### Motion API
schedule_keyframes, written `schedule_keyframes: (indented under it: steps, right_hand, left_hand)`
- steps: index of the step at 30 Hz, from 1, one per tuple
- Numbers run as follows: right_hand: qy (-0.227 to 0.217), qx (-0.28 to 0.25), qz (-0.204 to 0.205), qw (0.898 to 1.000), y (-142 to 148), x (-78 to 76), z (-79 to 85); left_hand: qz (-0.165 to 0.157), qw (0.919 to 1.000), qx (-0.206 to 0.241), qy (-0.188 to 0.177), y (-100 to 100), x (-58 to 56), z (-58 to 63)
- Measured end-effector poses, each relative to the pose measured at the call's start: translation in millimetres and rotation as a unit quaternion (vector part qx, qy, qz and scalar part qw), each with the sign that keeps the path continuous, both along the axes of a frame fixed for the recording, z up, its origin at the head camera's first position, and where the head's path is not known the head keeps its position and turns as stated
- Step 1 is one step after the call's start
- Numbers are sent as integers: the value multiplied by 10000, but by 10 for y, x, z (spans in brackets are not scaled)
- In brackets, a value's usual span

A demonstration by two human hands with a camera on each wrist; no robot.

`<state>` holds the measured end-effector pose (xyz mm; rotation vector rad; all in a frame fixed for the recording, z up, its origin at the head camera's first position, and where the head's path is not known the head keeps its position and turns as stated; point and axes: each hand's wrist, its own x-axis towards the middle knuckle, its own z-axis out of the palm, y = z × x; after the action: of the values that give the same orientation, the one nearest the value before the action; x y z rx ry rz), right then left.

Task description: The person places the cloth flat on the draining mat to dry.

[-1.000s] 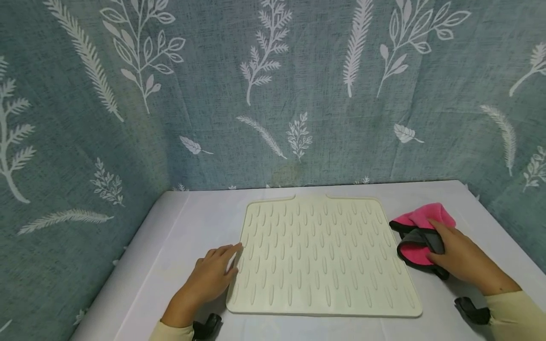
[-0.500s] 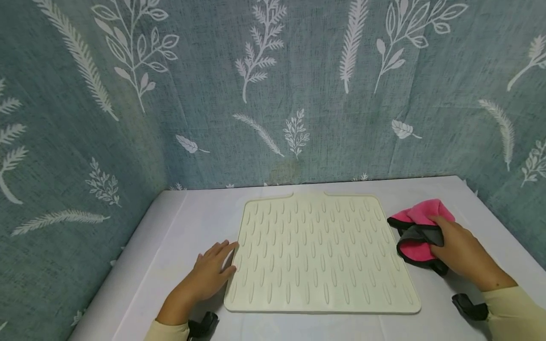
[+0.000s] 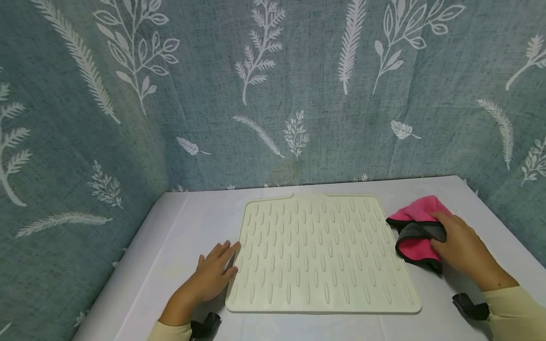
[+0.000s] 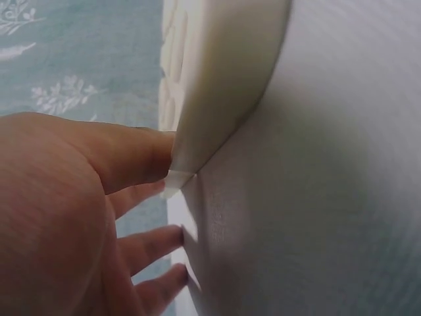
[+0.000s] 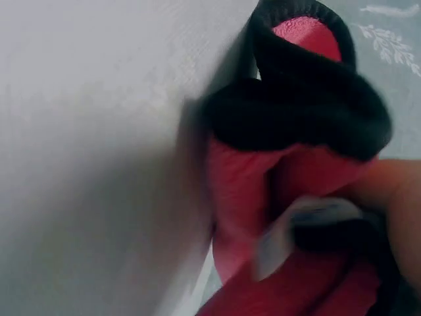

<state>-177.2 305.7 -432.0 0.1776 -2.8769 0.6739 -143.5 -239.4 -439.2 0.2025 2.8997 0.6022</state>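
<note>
At the left, a forearm in a cream sleeve point(image 3: 170, 331) reaches in from the near side, a black strap point(image 3: 206, 326) showing at the wrist. The left hand point(image 3: 210, 278) lies low at the left side of a cream mat point(image 3: 319, 255), palm down, its fingers spread and pointing forward and toward the mat. Its grip is apart, clamped on nothing: the fingers are extended with gaps between them, and the thumb stands away from the rest. The index fingertip and the thumb meet the mat's left edge; the left wrist view shows the thumb tip against that edge from close by.

The mat lies flat on a white surface point(image 3: 200, 227), covered in rows of raised oval ridges, with a break in the rim midway along its far side. Behind the mat, and round to both sides of it, hangs blue-green fabric point(image 3: 273, 137) printed with white leaves and sprigs.

Just right of the mat's right edge is a bunched cloth point(image 3: 414, 231), pink and grey with black edging; whether it touches the mat is unclear. A blurred white label point(image 5: 322, 212) shows on it in the right wrist view. The right hand point(image 3: 466, 248) comes at it from the right, forearm slanting inward, the grip clamped on the folds between thumb and curled fingers.
</note>
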Motion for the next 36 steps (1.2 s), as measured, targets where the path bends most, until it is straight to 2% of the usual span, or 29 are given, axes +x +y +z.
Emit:
schedule_keyframes:
  steps: [14,24,36]
  right_hand:
    - [-1043,127,295,9940,32,-41,-43]
    - [-813,25,517,9953,15,-50,-60]
    - [-678,48,494,9965,5,-42,-18]
  left_hand:
    - [-16,9997,-238,8,21,16,-28]
    - [-14,9991,-426,-10,44,20,-40]
    - [-44,9986,-516,-82,44,11,-65]
